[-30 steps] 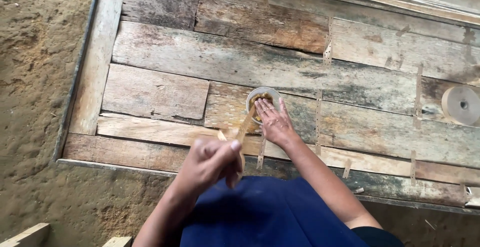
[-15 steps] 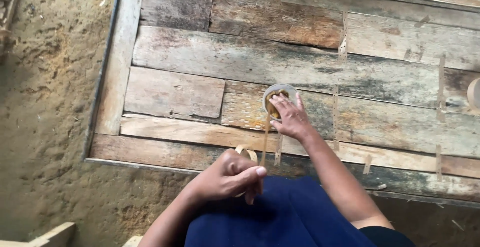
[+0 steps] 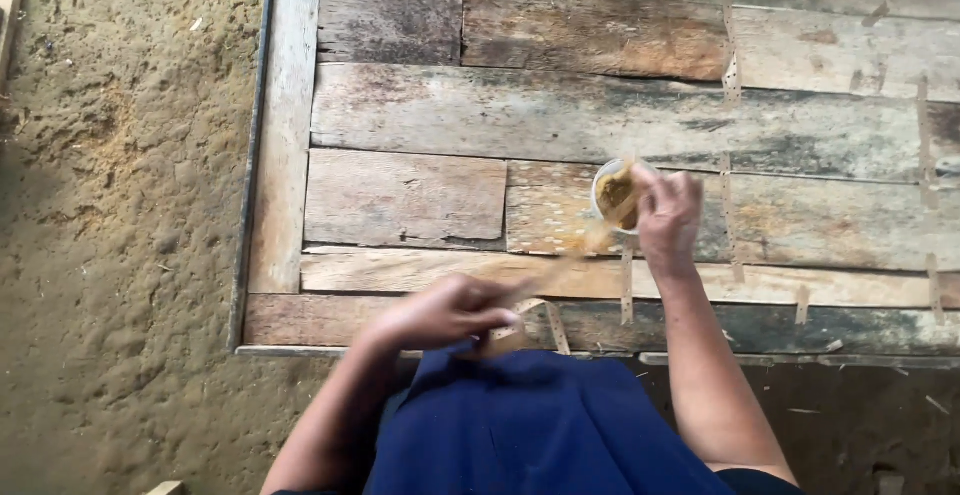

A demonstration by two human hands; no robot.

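Observation:
A small round cup (image 3: 606,193) with yellow-brown paste stands on the worn plank bench (image 3: 400,195). My right hand (image 3: 667,217) rests at the cup's right rim, fingers curled over it, holding one end of a thin pale strip (image 3: 560,267) against the paste. The strip runs down and left, blurred, to my left hand (image 3: 445,313), which pinches its near end close to my lap. A loop of the same strip (image 3: 540,315) curls beside that hand.
Thin perforated strips (image 3: 731,75) lie stuck across the planks on the right. The bench's left edge (image 3: 262,155) borders sandy ground covered in sawdust (image 3: 110,205). My blue garment (image 3: 540,425) fills the bottom centre.
The view has shifted left, so the tape roll at right is out of frame. My left hand drew the strip down and left through the cup; my right hand's fingers curled at the rim.

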